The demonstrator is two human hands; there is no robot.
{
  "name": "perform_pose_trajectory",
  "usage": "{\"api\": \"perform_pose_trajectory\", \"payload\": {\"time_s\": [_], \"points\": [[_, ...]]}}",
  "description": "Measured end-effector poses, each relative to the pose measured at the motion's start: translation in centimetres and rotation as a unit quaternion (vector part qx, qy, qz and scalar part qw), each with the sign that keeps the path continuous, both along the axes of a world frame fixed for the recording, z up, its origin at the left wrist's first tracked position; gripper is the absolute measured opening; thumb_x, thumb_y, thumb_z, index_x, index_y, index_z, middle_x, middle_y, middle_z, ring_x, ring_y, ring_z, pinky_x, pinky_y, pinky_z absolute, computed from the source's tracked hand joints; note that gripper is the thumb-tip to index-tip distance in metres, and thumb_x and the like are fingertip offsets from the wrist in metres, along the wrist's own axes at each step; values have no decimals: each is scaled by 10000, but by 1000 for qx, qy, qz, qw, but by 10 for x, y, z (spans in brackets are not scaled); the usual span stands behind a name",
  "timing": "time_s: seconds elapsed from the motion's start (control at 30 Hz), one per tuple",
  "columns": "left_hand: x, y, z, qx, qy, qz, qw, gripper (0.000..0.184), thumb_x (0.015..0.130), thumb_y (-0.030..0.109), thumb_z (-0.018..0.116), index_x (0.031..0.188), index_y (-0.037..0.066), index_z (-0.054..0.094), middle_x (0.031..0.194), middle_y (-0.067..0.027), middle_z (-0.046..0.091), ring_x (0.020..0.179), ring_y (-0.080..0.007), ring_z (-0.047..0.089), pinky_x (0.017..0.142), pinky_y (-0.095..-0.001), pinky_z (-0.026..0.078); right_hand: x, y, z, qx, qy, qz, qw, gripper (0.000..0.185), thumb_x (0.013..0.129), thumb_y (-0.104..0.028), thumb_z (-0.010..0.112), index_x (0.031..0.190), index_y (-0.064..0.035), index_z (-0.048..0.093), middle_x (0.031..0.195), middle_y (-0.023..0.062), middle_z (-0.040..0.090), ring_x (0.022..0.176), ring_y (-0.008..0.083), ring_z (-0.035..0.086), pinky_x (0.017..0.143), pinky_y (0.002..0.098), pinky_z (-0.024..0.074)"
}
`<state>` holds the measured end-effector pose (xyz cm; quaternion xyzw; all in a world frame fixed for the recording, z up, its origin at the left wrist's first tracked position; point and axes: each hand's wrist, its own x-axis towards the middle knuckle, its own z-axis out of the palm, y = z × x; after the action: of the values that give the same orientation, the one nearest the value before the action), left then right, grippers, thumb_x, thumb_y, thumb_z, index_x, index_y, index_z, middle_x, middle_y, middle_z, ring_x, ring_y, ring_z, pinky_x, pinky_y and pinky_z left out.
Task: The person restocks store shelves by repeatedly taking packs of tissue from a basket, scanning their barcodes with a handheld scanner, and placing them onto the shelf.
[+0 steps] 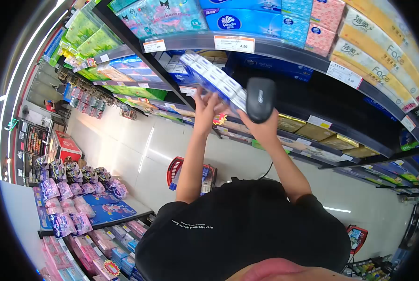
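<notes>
A long pack of pocket tissues (214, 77), blue and white in clear wrap, is tilted in front of the shelf. My left hand (208, 107) grips its lower side, the fingers slightly blurred. Against the pack's right end, my right hand (262, 129) is closed around a black handheld barcode scanner (261, 99), whose rounded head faces up toward me. The scanner head covers part of the pack's end, and whether my right fingers also hold the pack is hidden. Behind the pack is a dark shelf bay with blue tissue packs (279, 68).
Above runs a shelf edge with price tags (234, 43), holding blue Vinda packs (242, 22) and yellow Face packs (376, 58). Gold packs (315, 131) line a lower shelf. A red shopping basket (174, 169) stands on the floor by my left arm. Bagged goods (71, 192) fill a display to the left.
</notes>
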<state>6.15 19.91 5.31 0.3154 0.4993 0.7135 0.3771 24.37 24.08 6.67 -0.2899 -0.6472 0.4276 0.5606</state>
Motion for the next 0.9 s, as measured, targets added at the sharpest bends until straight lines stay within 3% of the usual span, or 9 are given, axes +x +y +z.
{"api": "perform_pose_trajectory", "payload": {"time_s": [0.13,0.23,0.3,0.33,0.43,0.57,0.77,0.83,0.9], "points": [[-7,39,10,57,25,55,997,677,954,86,600,1488,57,185,1334,-196,445,1132,-242,559,924,-373,531,-31,31,19,66,8,30,997,362,709,-79,791,1027,1,638,1007,184,679,885,343,681,761,376,533],[-17,52,-2,34,163,79,983,603,924,82,629,1441,15,326,1318,-182,421,1127,-247,565,877,-324,515,-35,36,17,74,4,42,996,430,752,-71,741,1160,2,623,1187,220,627,1042,369,649,866,387,515],[-16,51,-5,-18,388,139,911,645,894,70,663,1436,-10,321,1353,-193,360,1144,-274,561,904,-342,525,-39,41,6,99,57,9,993,464,778,-45,703,1229,-5,599,1339,239,535,1188,394,570,987,396,456],[-5,48,7,-27,360,122,924,714,858,53,698,1443,-17,295,1359,-198,323,1179,-307,541,944,-368,531,-37,42,6,122,47,7,991,448,793,-19,676,1234,-5,599,1438,244,436,1309,412,454,1071,411,381],[12,43,20,-19,357,89,930,754,835,27,711,1452,-9,277,1361,-203,299,1208,-322,513,978,-392,529,-39,44,5,146,43,5,988,438,784,-10,674,1218,-11,619,1454,248,409,1344,416,401,1083,430,364],[17,38,29,5,367,2,930,802,806,-3,714,1470,19,265,1329,-197,335,1210,-331,506,1012,-402,505,-45,45,12,138,45,16,989,425,762,-25,673,1186,-18,635,1392,220,458,1313,392,428,1062,443,382],[-28,40,9,16,384,55,922,720,816,130,735,1428,19,371,1380,-228,493,1239,-322,533,964,-399,467,-78,65,13,89,28,64,994,430,722,-39,715,1145,-13,642,1314,199,496,1211,369,514,1021,396,424],[-41,28,1,-33,354,50,933,653,845,96,703,1411,51,380,1404,-158,492,1293,-281,491,1030,-430,437,-91,72,9,125,-1,35,992,444,720,-58,723,1153,-13,637,1309,204,500,1230,383,502,1032,407,414],[-53,20,-16,3,318,55,946,568,838,85,704,1344,52,448,1350,-134,548,1262,-276,519,1016,-430,448,-99,72,11,153,-42,23,987,465,717,-68,727,1168,-11,628,1357,220,475,1268,400,477,1051,417,397]]}}
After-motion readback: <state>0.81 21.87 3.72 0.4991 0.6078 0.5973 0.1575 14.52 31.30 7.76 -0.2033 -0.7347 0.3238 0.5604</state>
